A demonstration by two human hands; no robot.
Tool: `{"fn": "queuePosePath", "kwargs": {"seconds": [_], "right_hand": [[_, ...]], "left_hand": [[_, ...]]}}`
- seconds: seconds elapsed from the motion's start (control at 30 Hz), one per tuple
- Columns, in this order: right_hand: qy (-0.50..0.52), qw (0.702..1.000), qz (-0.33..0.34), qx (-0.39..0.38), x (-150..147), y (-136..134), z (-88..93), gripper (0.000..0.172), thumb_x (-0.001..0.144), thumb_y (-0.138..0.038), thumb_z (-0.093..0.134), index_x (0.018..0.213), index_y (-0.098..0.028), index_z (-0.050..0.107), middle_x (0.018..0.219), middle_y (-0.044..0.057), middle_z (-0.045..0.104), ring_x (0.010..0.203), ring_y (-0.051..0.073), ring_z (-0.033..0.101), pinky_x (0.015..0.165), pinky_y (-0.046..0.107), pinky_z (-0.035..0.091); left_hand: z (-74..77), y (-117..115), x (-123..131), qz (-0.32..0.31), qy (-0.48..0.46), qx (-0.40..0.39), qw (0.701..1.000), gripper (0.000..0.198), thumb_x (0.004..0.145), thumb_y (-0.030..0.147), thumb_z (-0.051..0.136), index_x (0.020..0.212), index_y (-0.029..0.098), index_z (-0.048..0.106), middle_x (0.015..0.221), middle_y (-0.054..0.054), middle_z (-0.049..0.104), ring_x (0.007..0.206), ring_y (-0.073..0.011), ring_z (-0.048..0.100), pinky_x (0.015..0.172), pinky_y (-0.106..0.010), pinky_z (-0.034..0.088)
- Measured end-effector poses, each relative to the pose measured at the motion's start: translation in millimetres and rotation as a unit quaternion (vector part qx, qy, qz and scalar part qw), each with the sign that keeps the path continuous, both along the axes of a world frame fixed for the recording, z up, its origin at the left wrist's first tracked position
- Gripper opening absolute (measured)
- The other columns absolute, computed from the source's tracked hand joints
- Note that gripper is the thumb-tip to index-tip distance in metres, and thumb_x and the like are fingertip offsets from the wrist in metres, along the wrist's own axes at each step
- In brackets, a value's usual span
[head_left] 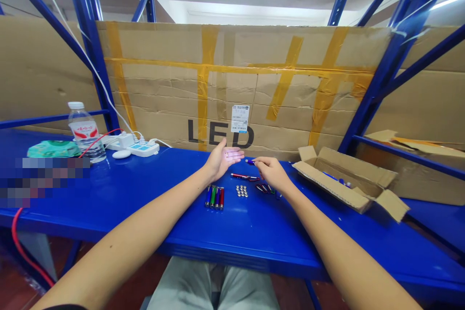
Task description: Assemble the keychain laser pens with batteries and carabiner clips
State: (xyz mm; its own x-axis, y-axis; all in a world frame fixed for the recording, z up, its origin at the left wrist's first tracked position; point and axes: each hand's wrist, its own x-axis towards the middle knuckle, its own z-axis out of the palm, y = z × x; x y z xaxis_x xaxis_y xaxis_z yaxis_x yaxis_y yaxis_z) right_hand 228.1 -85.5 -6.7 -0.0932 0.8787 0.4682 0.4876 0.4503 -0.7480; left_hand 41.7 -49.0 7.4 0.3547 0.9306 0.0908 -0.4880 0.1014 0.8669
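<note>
My left hand [222, 159] is held palm up with fingers stretched out; a small shiny spot shows on it, too small to name. My right hand [271, 170] pinches a short purple metal tube [249, 162], its end pointing at my left fingertips. Below them lies a red penlight-like tube [240, 176] with a clip at its right end. Several coloured metal tubes [214, 197], blue, green and red, lie side by side below my left hand. Small silver button cells [241, 191] sit in rows to their right. Dark clip-ended pieces [264, 188] lie under my right hand, partly hidden.
An open cardboard box [341, 186] with blue pieces inside stands at the right. At the left are a water bottle [85, 131], a green packet [54, 149] and a power strip [145, 147]. A cardboard wall [163, 97] closes off the back of the blue table [145, 189].
</note>
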Motion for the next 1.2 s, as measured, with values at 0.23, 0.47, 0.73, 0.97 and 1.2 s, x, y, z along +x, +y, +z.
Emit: {"fn": "queuePosePath", "kwargs": {"seconds": [0.23,0.47,0.73,0.97,1.2], "right_hand": [[-0.012,1.000,0.005,0.002,-0.9,-0.3,0.4,0.030,0.077,-0.033,0.045,0.071,-0.015,0.069,0.049,0.001,0.054,0.060,0.018,0.055,0.062,0.028,0.043],[-0.024,1.000,-0.006,0.010,-0.3,2.4,-1.4,0.033,0.079,-0.032,0.044,0.076,-0.013,0.071,0.045,0.000,0.051,0.059,0.018,0.055,0.062,0.028,0.043],[-0.036,0.998,-0.033,0.033,0.0,-3.1,3.3,0.032,0.078,-0.031,0.044,0.072,-0.014,0.070,0.060,0.003,0.062,0.063,0.017,0.055,0.061,0.027,0.040],[-0.068,0.992,-0.092,0.057,0.5,-9.2,8.1,0.034,0.079,-0.034,0.045,0.066,-0.013,0.068,0.062,0.004,0.064,0.062,0.017,0.054,0.058,0.026,0.037],[-0.068,0.990,-0.104,0.062,1.0,-9.6,9.5,0.029,0.075,-0.029,0.048,0.063,-0.013,0.069,0.061,0.004,0.065,0.065,0.018,0.058,0.061,0.026,0.038]], "left_hand": [[-1.1,0.6,-0.1,-0.001,0.002,0.007,1.000,0.062,0.096,0.053,0.030,0.097,0.003,0.065,0.105,-0.025,0.068,0.100,-0.0269,0.067,0.096,-0.037,0.050],[-1.3,0.7,-0.2,0.000,0.008,0.003,1.000,0.062,0.096,0.052,0.031,0.097,0.001,0.065,0.106,-0.026,0.068,0.097,-0.0266,0.068,0.094,-0.036,0.050],[-1.5,-0.1,0.0,-0.003,0.008,0.005,1.000,0.063,0.096,0.054,0.031,0.095,0.002,0.066,0.105,-0.025,0.068,0.099,-0.0264,0.067,0.093,-0.035,0.051],[-3.7,1.7,-0.2,-0.004,0.007,0.013,1.000,0.061,0.095,0.055,0.032,0.093,0.004,0.067,0.102,-0.023,0.070,0.092,-0.0242,0.069,0.089,-0.033,0.052],[-2.3,-0.5,0.5,0.003,0.018,0.011,1.000,0.058,0.096,0.050,0.032,0.093,0.004,0.066,0.102,-0.024,0.069,0.092,-0.0243,0.069,0.089,-0.034,0.052]]}}
